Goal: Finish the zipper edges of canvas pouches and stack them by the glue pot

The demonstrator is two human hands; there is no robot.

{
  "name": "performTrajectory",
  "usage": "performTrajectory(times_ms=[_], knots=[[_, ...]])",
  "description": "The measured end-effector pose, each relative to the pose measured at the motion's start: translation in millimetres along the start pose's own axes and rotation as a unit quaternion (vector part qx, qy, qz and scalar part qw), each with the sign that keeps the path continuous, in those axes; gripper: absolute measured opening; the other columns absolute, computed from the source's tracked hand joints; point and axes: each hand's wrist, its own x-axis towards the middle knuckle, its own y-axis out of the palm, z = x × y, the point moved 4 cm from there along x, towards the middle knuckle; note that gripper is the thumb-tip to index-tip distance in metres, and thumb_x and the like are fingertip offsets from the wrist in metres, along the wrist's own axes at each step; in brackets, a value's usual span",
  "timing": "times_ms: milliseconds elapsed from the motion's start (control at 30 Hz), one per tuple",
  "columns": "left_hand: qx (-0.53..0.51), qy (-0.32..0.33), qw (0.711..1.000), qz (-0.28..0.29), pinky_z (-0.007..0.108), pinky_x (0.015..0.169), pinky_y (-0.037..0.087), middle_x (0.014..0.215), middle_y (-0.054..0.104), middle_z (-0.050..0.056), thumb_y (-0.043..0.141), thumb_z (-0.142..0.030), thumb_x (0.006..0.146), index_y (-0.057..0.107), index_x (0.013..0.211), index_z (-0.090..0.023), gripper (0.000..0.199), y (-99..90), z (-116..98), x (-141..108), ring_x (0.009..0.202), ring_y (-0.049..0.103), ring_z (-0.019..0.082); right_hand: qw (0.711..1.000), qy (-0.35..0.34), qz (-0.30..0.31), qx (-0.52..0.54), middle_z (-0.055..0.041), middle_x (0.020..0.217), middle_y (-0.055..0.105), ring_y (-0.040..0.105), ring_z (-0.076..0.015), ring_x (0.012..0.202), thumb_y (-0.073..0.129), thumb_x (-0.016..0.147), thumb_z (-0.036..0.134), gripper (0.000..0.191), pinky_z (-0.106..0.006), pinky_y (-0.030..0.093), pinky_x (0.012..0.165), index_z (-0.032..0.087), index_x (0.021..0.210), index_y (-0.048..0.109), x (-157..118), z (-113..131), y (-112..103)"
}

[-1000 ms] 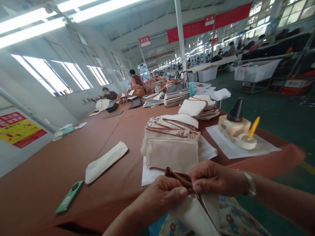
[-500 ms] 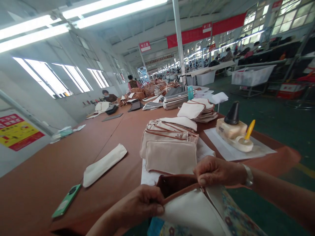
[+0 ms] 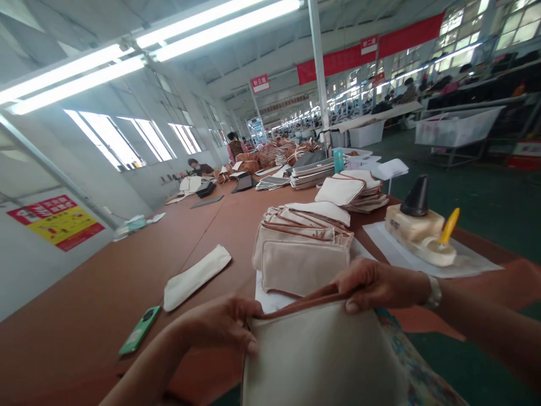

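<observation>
A cream pouch with a brown edge [image 3: 316,355] hangs between both hands at the bottom centre. My left hand [image 3: 226,327] pinches its upper left corner. My right hand [image 3: 376,286] grips the top edge near the upper right corner, a pale band on its wrist. The pouch's lower part runs out of view. Just beyond it, a pile of similar cream pieces [image 3: 304,265] with brown edges lies on white paper [image 3: 270,300].
On the brown table [image 3: 186,237] are a long cream piece [image 3: 196,277], a green phone [image 3: 140,331], stacked pieces [image 3: 350,190] and, at right, a glue container [image 3: 414,223] with a yellow-handled tool [image 3: 449,225]. Two people are farther back.
The pouch's mouth, which gaped wide, is now nearly closed, and its cream face has turned toward the camera. My left hand has moved slightly left. The whole view has shifted.
</observation>
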Motion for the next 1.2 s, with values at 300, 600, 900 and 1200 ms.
performTrajectory(times_ms=[300, 600, 900, 1200], knots=[[0.118, 0.111, 0.975, -0.151, 0.020, 0.059, 0.037, 0.071, 0.060, -0.004, 0.076, -0.036, 0.069, 0.073, 0.086, -0.014, 0.028, 51.0, -58, 22, 0.066, 0.048, 0.012, 0.997, -0.026, -0.005, 0.074, -0.0017, 0.089, 0.056, 0.048, -0.0143, 0.077, 0.072, 0.080, 0.043, 0.044, -0.022, 0.040, 0.064, 0.012, 0.110, 0.062, 26, 35, 45], [-0.182, 0.141, 0.972, -0.045, 0.021, 0.060, 0.033, 0.074, 0.058, -0.001, 0.086, -0.040, 0.059, 0.065, 0.082, -0.012, 0.042, 57.7, -20, 59, 0.066, 0.047, 0.011, 0.994, -0.047, -0.066, 0.078, 0.0030, 0.074, 0.045, 0.038, -0.0098, 0.065, 0.056, 0.094, 0.046, 0.035, -0.021, 0.031, 0.057, 0.012, 0.082, 0.057, 9, -2, 49], [-0.177, 0.152, 0.967, -0.103, 0.022, 0.059, 0.035, 0.072, 0.057, -0.001, 0.084, -0.041, 0.066, 0.064, 0.082, -0.013, 0.038, 67.7, -19, 79, 0.066, 0.048, 0.011, 0.995, 0.007, -0.102, -0.008, -0.0003, 0.081, 0.054, 0.046, -0.0125, 0.072, 0.053, 0.095, 0.031, 0.018, -0.022, 0.038, 0.064, 0.014, 0.093, 0.058, -13, 15, 29], [-0.201, 0.155, 0.965, -0.070, 0.024, 0.062, 0.037, 0.073, 0.063, 0.003, 0.077, -0.031, 0.071, 0.069, 0.080, -0.012, 0.023, 69.9, -25, 82, 0.066, 0.051, 0.013, 0.989, 0.056, -0.121, 0.071, 0.0003, 0.079, 0.050, 0.043, -0.0129, 0.071, 0.049, 0.096, 0.036, 0.024, -0.023, 0.036, 0.062, 0.014, 0.089, 0.056, -16, 4, 31]])
